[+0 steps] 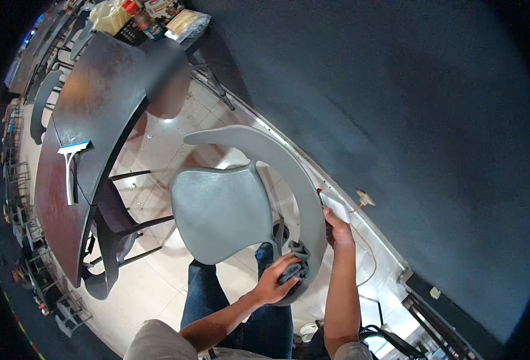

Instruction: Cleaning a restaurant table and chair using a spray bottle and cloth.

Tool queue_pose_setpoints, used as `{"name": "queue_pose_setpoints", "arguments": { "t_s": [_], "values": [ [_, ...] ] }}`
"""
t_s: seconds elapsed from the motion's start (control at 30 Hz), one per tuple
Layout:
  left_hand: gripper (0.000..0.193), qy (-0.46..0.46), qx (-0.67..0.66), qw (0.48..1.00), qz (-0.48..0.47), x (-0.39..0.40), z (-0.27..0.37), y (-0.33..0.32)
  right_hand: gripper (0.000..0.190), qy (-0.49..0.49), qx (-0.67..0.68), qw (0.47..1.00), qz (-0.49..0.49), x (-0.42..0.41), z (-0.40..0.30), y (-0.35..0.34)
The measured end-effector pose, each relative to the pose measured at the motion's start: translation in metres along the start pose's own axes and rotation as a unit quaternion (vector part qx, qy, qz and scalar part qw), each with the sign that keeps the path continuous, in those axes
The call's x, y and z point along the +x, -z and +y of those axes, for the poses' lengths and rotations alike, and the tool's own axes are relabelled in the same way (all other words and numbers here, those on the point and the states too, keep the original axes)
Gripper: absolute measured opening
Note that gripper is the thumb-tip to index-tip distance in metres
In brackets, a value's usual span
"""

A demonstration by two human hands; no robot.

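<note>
My left hand (pixel 276 279) holds a bunched dark grey cloth (pixel 295 265) against the curved backrest of a grey plastic chair (pixel 307 202). The chair's smooth seat (pixel 222 211) lies in front of my knees. On the backrest's outer side, my right hand (pixel 339 231) is closed around a white object with a red tip (pixel 335 206). Its lower part is hidden by the hand and the backrest, so its exact kind is unclear.
A squeegee (pixel 70 168) lies on the dark table (pixel 98 103) at left. A dark chair (pixel 112 225) stands by that table. Packaged goods (pixel 152 20) sit at the far end. The dark wall (pixel 382 112) carries a plug (pixel 364 198) with an orange cable (pixel 373 256).
</note>
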State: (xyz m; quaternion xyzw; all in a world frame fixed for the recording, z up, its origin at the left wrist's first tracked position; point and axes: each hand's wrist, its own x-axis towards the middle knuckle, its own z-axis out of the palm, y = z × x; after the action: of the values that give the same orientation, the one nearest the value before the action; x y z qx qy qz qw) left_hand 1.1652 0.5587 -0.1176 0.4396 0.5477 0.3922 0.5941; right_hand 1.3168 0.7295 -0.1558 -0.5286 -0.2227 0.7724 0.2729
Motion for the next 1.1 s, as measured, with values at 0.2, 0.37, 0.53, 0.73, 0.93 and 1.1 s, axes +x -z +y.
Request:
{"name": "queue_pose_setpoints", "arguments": {
  "t_s": [0.2,0.37,0.53,0.73,0.93,1.1],
  "values": [
    [0.049,-0.03,-0.05,0.932,0.359,0.144,0.006,0.02,0.064,-0.053,-0.062,0.996,0.024,-0.005,0.008,-0.003],
    [0.049,-0.035,-0.007,0.972,0.233,0.092,0.006,-0.007,0.064,-0.086,-0.046,0.995,0.02,-0.001,0.015,0.032],
    [0.05,-0.101,0.074,0.982,0.144,0.053,-0.003,-0.007,0.067,-0.037,-0.03,0.999,0.009,-0.01,0.006,0.008],
    [0.054,-0.11,-0.045,0.844,0.523,0.183,0.029,0.049,0.074,-0.027,-0.03,0.999,0.035,-0.012,0.008,-0.004],
    [0.05,-0.188,0.082,0.974,0.095,0.033,-0.011,-0.013,0.074,-0.05,-0.049,0.997,0.031,-0.009,0.0,0.005],
    [0.055,-0.165,0.103,0.971,0.137,0.061,0.003,0.001,0.067,-0.147,-0.085,0.98,0.102,-0.016,-0.017,-0.024]
  ]
}}
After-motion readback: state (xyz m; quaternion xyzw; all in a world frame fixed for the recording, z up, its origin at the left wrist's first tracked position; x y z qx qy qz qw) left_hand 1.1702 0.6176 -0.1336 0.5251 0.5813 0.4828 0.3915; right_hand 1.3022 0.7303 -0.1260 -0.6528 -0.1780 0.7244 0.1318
